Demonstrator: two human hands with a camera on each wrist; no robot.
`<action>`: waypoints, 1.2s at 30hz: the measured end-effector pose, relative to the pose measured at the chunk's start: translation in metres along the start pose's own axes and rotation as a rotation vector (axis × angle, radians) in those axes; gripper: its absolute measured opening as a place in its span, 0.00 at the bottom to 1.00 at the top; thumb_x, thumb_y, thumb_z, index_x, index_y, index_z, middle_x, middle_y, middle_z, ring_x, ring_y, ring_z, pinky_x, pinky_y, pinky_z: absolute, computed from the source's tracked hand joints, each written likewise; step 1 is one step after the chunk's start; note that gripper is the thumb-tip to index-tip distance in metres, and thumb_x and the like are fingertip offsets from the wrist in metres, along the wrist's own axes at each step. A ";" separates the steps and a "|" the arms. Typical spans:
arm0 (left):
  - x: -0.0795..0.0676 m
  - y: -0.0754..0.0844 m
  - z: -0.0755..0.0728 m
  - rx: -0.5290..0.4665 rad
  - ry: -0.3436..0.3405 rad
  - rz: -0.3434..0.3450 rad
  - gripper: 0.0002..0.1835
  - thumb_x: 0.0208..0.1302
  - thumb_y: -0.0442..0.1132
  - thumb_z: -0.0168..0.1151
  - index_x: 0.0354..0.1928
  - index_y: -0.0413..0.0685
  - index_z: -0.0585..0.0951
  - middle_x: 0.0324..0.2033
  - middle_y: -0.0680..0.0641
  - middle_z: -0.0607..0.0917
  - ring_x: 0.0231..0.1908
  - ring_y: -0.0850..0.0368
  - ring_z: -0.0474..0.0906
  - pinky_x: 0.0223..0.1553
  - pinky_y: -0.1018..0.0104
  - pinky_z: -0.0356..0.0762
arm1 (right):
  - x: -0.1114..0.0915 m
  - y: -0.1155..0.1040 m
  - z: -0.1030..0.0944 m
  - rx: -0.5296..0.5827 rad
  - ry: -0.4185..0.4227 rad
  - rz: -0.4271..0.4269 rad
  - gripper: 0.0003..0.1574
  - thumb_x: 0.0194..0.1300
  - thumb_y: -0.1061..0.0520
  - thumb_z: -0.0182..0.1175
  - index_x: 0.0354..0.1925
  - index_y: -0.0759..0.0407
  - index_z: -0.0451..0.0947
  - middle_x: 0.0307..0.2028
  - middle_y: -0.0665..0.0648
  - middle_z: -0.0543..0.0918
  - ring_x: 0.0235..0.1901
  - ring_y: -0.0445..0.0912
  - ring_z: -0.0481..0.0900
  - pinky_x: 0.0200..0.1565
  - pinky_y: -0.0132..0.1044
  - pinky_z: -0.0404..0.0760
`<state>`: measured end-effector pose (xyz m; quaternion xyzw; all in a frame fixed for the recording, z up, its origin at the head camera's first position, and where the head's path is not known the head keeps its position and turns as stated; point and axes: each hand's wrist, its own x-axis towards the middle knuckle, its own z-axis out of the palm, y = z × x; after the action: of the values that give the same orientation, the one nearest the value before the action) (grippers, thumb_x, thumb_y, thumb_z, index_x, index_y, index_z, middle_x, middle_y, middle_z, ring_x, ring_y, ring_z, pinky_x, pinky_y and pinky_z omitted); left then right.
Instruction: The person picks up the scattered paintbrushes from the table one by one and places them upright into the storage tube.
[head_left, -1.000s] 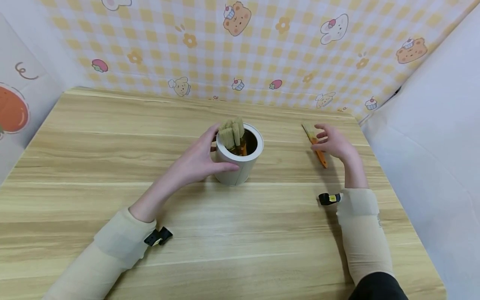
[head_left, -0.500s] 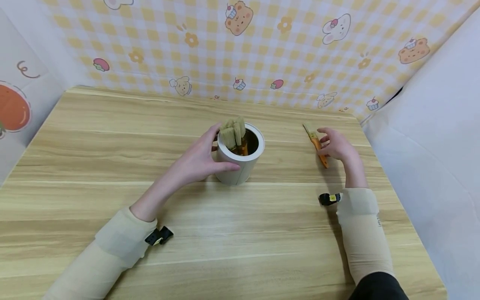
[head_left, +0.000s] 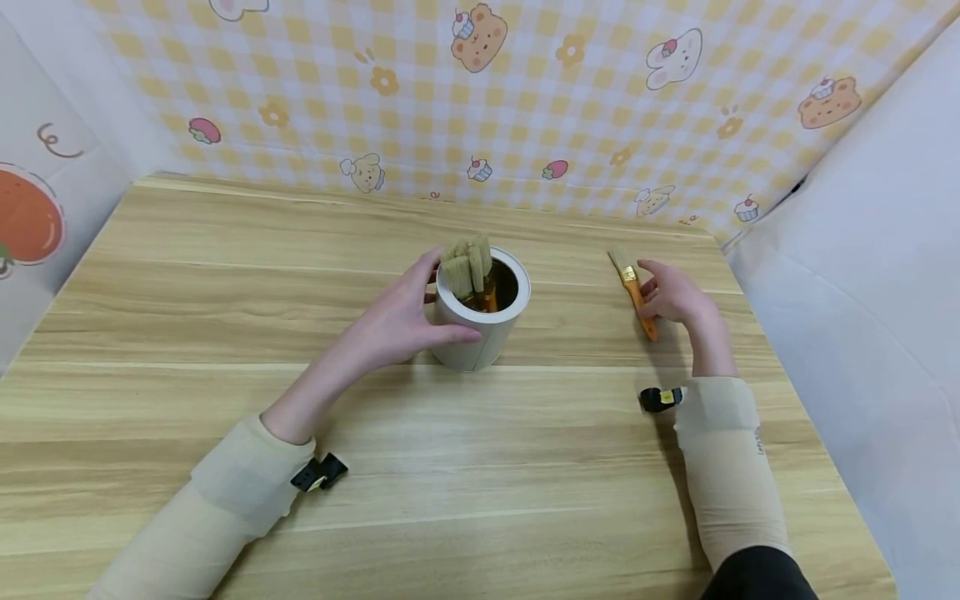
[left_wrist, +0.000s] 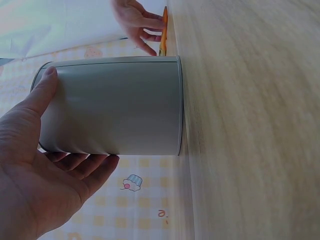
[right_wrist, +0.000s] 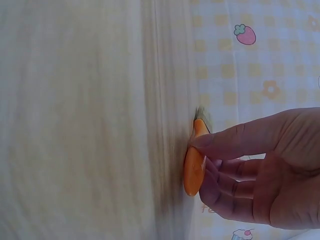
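A white cylindrical can (head_left: 467, 352) stands upright on the table, with several paintbrushes (head_left: 467, 268) in it, bristles up. My left hand (head_left: 393, 323) holds the can from its left side. In the left wrist view the thumb lies near the can's top and the fingers reach round the other side. To the right, an orange-handled paintbrush (head_left: 634, 293) has its bristles pointing to the back of the table. My right hand (head_left: 677, 298) pinches its handle (right_wrist: 194, 175) between thumb and fingers, low over the wood.
The wooden table (head_left: 480, 483) meets a wall with a yellow checked cartoon covering (head_left: 525, 117) at the back. A white sheet (head_left: 877, 275) borders the right side. Black wrist cameras (head_left: 318, 473) are strapped to both sleeves.
My right hand has moved from spread fingers over the paintbrush to pinching its handle, and the brush has turned slightly. The left hand stays on the can.
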<state>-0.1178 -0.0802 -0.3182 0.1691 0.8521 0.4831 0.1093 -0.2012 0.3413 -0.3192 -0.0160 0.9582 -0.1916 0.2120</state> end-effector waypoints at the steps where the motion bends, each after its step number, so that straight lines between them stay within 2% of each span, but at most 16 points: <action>1: 0.000 0.000 0.000 0.000 0.000 -0.001 0.64 0.51 0.58 0.81 0.82 0.58 0.49 0.78 0.43 0.62 0.71 0.38 0.71 0.70 0.40 0.73 | 0.000 0.000 0.000 -0.005 -0.004 0.001 0.59 0.58 0.70 0.66 0.80 0.69 0.47 0.57 0.78 0.76 0.52 0.64 0.79 0.43 0.39 0.82; 4: 0.000 0.000 0.000 0.002 0.001 -0.001 0.64 0.51 0.58 0.81 0.82 0.57 0.49 0.78 0.43 0.62 0.71 0.38 0.71 0.71 0.40 0.73 | -0.001 0.001 0.000 -0.006 -0.013 0.008 0.58 0.57 0.71 0.64 0.79 0.70 0.47 0.56 0.78 0.76 0.49 0.62 0.79 0.40 0.38 0.82; 9: -0.001 0.001 0.000 -0.005 0.001 0.005 0.64 0.51 0.58 0.81 0.82 0.57 0.49 0.78 0.43 0.62 0.71 0.38 0.72 0.71 0.40 0.73 | -0.004 0.000 0.000 0.014 -0.015 0.002 0.51 0.55 0.72 0.61 0.75 0.73 0.56 0.53 0.76 0.75 0.45 0.59 0.77 0.36 0.35 0.80; 14: -0.001 0.002 0.000 -0.002 0.003 0.004 0.65 0.50 0.57 0.82 0.82 0.56 0.49 0.79 0.43 0.62 0.70 0.38 0.72 0.70 0.41 0.74 | -0.009 -0.007 -0.002 0.174 0.012 -0.027 0.43 0.61 0.72 0.60 0.71 0.73 0.55 0.53 0.73 0.71 0.42 0.54 0.76 0.37 0.35 0.83; 19: -0.001 0.002 -0.001 0.012 0.002 -0.001 0.65 0.51 0.58 0.81 0.82 0.55 0.48 0.79 0.43 0.61 0.71 0.38 0.72 0.70 0.41 0.74 | -0.014 -0.020 -0.006 0.297 0.121 -0.107 0.43 0.64 0.72 0.62 0.72 0.68 0.54 0.53 0.69 0.70 0.43 0.49 0.76 0.37 0.30 0.83; 26: -0.001 0.001 -0.001 0.013 0.002 -0.006 0.65 0.51 0.59 0.81 0.83 0.57 0.48 0.79 0.43 0.61 0.71 0.38 0.72 0.70 0.41 0.74 | -0.030 -0.051 -0.009 0.322 0.292 -0.239 0.47 0.61 0.73 0.66 0.72 0.60 0.55 0.50 0.62 0.73 0.43 0.44 0.75 0.39 0.22 0.78; 30: -0.002 0.001 -0.001 0.021 0.006 -0.003 0.65 0.51 0.59 0.81 0.83 0.56 0.48 0.79 0.43 0.61 0.71 0.38 0.72 0.70 0.41 0.74 | -0.041 -0.073 -0.010 0.351 0.393 -0.292 0.45 0.61 0.72 0.67 0.69 0.57 0.57 0.45 0.56 0.75 0.39 0.39 0.76 0.38 0.21 0.77; 36: -0.001 0.001 -0.001 0.010 0.001 -0.002 0.65 0.51 0.58 0.81 0.82 0.56 0.48 0.79 0.43 0.61 0.71 0.38 0.71 0.69 0.43 0.75 | -0.059 -0.107 -0.006 0.433 0.512 -0.369 0.37 0.64 0.69 0.65 0.63 0.49 0.60 0.39 0.50 0.75 0.38 0.41 0.78 0.39 0.22 0.79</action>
<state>-0.1165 -0.0806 -0.3168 0.1685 0.8546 0.4790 0.1084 -0.1555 0.2506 -0.2507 -0.0945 0.8985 -0.4223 -0.0738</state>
